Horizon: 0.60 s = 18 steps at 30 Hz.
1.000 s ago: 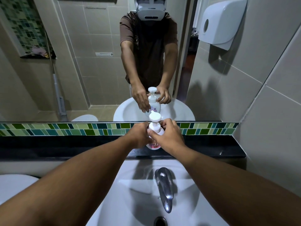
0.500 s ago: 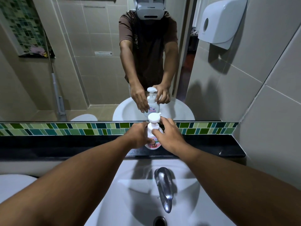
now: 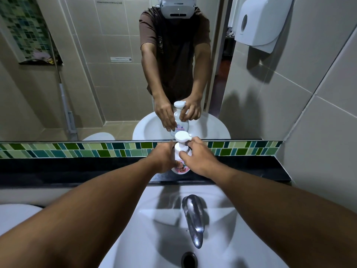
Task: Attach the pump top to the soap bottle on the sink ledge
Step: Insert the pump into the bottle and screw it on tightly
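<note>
A white soap bottle [image 3: 181,169] with a pink label stands upright on the black sink ledge [image 3: 77,169], close to the mirror. Its white pump top [image 3: 182,136] sits on the bottle neck, nozzle pointing right. My left hand [image 3: 163,158] wraps the bottle's left side. My right hand [image 3: 199,158] holds the collar under the pump head with thumb and fingers. The hands hide most of the bottle body.
A chrome tap [image 3: 193,217] rises over the white basin [image 3: 241,229] below my arms, with the drain [image 3: 189,259] at the bottom. A mirror [image 3: 96,74] faces me above a green tile strip [image 3: 77,149]. A white paper dispenser [image 3: 258,22] hangs on the right wall.
My right hand has shifted from over the pump's neck to a looser grip at the collar, and the pump nozzle now points right. The left hand stays on the bottle.
</note>
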Available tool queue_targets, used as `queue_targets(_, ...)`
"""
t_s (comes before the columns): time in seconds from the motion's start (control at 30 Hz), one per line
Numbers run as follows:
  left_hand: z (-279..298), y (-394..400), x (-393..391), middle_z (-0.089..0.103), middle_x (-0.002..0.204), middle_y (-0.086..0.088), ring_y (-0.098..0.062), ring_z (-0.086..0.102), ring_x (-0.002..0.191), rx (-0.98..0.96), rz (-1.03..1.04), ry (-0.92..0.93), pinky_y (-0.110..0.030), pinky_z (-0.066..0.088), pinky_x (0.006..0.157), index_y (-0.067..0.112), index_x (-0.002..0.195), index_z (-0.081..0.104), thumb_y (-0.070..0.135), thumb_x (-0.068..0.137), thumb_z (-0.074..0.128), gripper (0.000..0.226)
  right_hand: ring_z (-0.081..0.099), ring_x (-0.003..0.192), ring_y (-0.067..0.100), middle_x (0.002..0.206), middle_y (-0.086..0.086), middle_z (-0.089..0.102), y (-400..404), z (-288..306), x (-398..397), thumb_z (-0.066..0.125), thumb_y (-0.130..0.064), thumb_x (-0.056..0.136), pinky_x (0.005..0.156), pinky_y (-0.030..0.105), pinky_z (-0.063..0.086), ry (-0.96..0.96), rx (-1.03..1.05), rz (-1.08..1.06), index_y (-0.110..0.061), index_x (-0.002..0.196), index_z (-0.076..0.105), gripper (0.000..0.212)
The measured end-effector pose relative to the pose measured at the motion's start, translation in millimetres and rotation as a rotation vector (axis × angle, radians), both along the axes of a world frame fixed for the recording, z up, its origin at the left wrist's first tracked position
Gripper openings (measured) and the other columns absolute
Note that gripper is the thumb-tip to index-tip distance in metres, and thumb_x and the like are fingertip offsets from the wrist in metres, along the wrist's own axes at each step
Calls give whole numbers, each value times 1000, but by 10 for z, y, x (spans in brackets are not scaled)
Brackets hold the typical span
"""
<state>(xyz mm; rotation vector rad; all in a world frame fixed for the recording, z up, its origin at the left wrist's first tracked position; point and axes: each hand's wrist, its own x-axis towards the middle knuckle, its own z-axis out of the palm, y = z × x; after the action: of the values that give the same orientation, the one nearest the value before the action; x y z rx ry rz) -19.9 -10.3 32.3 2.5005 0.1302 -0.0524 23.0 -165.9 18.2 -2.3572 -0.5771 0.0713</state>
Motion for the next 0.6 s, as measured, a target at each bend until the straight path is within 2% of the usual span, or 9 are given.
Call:
queue_targets(0.13, -29, 9, 1, 71, 120, -5, -26, 65, 105, -15, -3, -5, -33, 51, 84, 16, 125, 63, 23, 76, 87, 56, 59, 106, 20, 117, -6, 56, 18, 5, 12, 69, -63, 80, 89, 44, 53, -46, -30, -62, -29, 114, 60, 49)
queue_targets(0.23, -56, 12, 15, 73, 115, -6, -24, 65, 99, -7, -9, -7, -32, 49, 81, 16, 119, 65, 22, 75, 88, 50, 57, 108, 21, 121, -4, 54, 31, -1, 10, 70, -69, 74, 92, 45, 51, -20, -29, -98, -29, 118, 54, 61)
queue_targets(0.33, -68, 28, 35, 71, 117, -6, -25, 64, 100, 26, -7, -9, -33, 49, 81, 15, 123, 63, 27, 73, 89, 57, 58, 115, 25, 129, -2, 52, 24, -21, -9, 63, -54, 79, 100, 48, 49, 27, 55, 3, -27, 132, 54, 60)
queue_targets(0.43, -88, 32, 40, 70, 120, -5, -25, 64, 103, 10, 2, 5, -37, 53, 87, 15, 128, 61, 27, 74, 89, 61, 60, 115, 25, 132, -2, 55, 20, -49, 15, 67, -39, 84, 100, 48, 51, 34, 44, 33, -21, 134, 60, 54)
queue_targets(0.5, -111, 32, 34, 71, 119, -4, -24, 64, 102, 6, 0, 11, -38, 55, 89, 16, 127, 62, 26, 72, 89, 62, 61, 111, 24, 124, -2, 57, 43, -68, 24, 73, -50, 80, 95, 47, 53, -5, -3, -16, -25, 127, 60, 54)
queue_targets(0.6, -155, 52, 32, 73, 116, -3, -25, 67, 102, -5, -3, 3, -40, 56, 90, 18, 122, 64, 26, 70, 91, 59, 59, 109, 21, 118, -5, 53, 47, -95, 28, 73, -73, 67, 90, 45, 52, -7, -23, -91, -31, 119, 55, 69)
